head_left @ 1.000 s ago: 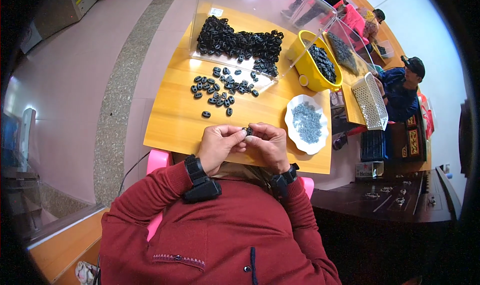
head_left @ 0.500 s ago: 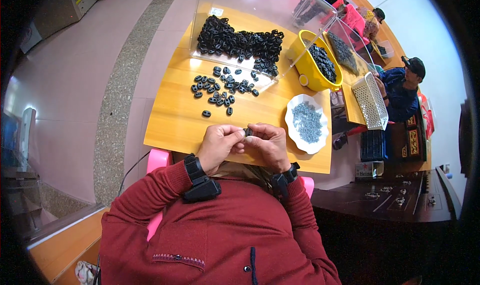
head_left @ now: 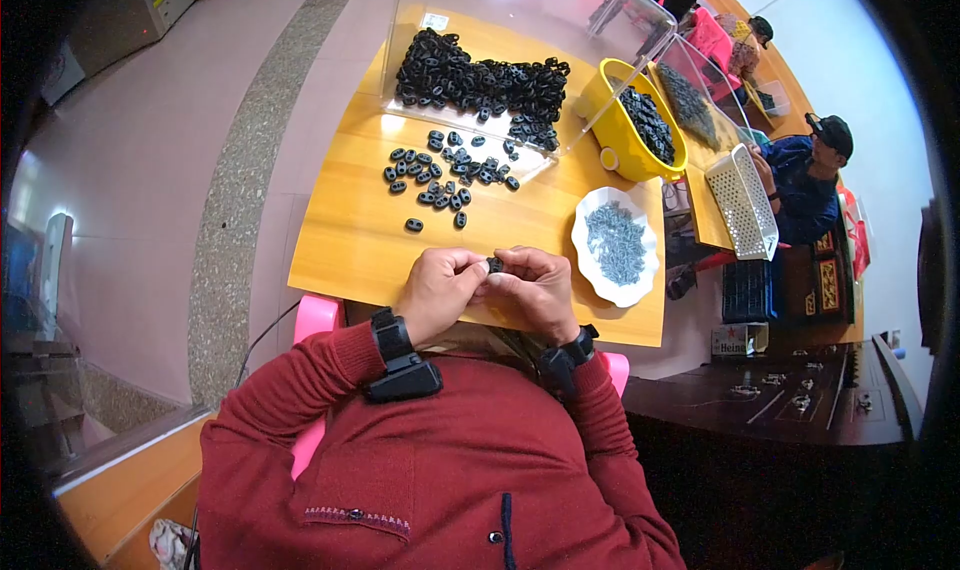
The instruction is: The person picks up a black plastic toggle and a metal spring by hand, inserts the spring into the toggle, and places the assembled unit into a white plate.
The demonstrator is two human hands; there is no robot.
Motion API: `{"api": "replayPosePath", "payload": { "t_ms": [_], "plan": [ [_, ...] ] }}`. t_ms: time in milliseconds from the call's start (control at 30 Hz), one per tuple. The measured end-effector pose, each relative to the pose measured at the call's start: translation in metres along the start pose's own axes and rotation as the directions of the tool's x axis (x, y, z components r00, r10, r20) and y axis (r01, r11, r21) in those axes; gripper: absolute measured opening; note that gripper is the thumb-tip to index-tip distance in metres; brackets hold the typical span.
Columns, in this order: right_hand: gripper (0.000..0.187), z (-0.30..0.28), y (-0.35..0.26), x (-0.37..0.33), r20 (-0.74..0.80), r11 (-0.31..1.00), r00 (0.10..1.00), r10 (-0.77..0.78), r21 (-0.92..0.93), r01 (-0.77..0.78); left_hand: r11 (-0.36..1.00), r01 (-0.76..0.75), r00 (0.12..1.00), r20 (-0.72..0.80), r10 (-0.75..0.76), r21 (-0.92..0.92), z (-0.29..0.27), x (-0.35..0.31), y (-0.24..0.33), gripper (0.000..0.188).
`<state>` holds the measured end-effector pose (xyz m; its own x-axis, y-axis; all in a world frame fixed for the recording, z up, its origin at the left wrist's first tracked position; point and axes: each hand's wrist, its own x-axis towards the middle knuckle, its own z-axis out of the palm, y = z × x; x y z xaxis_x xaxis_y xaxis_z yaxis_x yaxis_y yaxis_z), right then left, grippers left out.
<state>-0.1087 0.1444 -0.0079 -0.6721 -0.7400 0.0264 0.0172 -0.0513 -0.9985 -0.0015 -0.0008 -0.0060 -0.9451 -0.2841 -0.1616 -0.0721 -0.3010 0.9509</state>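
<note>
My left hand point(head_left: 440, 292) and right hand point(head_left: 537, 288) meet at the near edge of the bench point(head_left: 340, 240), fingertips pressed together on one small black part point(head_left: 494, 265). Both hands are closed on it from either side; the part barely shows between my fingers, and I cannot tell its exact shape there. Each wrist carries a black band, and my red sleeves come up from below.

Just past my hands, a scatter of loose parts point(head_left: 445, 175) lies on the bare wood, with two lying apart from the rest, nearer to me. Farther back a big heap point(head_left: 480, 80) of the same black pieces sits inside a clear tray point(head_left: 420, 10) with see-through walls. To the right of the heap a yellow tub point(head_left: 610, 120) holds more dark pieces. Nearer me, on my right, a white dish point(head_left: 590, 220) with a wavy rim holds a pile of small grey bits point(head_left: 615, 245); it sits near my right hand without touching it.

Beyond the bench's right edge a white slotted basket point(head_left: 740, 200) rests on the next surface, and a person in a blue top point(head_left: 805, 185) and dark cap sits there. A dark table point(head_left: 780, 400) with small metal pieces stands at my lower right.
</note>
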Motion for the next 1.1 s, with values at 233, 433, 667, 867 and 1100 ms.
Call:
{"api": "replayPosePath", "payload": {
  "t_ms": [233, 433, 667, 867, 1100],
  "plan": [
    [0.018, 0.005, -0.001, 0.004, -0.02, 0.999, 1.0, -0.014, -0.03, 0.013, 0.993, -0.035, 0.999, 0.013, 0.034, 0.115, -0.003, 0.001, -0.002, 0.022],
    [0.021, 0.002, -0.002, 0.008, 0.013, 0.99, 1.0, -0.022, -0.138, 0.024, 0.989, -0.039, 0.999, 0.038, 0.034, 0.145, -0.002, 0.004, -0.001, 0.025],
    [0.024, 0.007, -0.005, 0.01, 0.068, 0.998, 0.997, 0.027, 0.056, -0.03, 0.981, 0.05, 0.998, -0.026, -0.056, -0.188, 0.003, 0.005, 0.004, 0.018],
    [0.023, 0.0, -0.009, 0.006, 0.049, 0.998, 0.998, 0.038, -0.055, -0.035, 0.966, 0.034, 0.999, -0.011, -0.038, -0.257, 0.001, 0.004, 0.006, 0.017],
    [0.027, -0.05, -0.055, 0.021, -0.155, 0.979, 0.988, 0.002, -0.203, -0.034, 0.96, 0.048, 0.999, 0.002, -0.049, -0.276, -0.003, 0.003, 0.002, 0.02]
  ]
}}
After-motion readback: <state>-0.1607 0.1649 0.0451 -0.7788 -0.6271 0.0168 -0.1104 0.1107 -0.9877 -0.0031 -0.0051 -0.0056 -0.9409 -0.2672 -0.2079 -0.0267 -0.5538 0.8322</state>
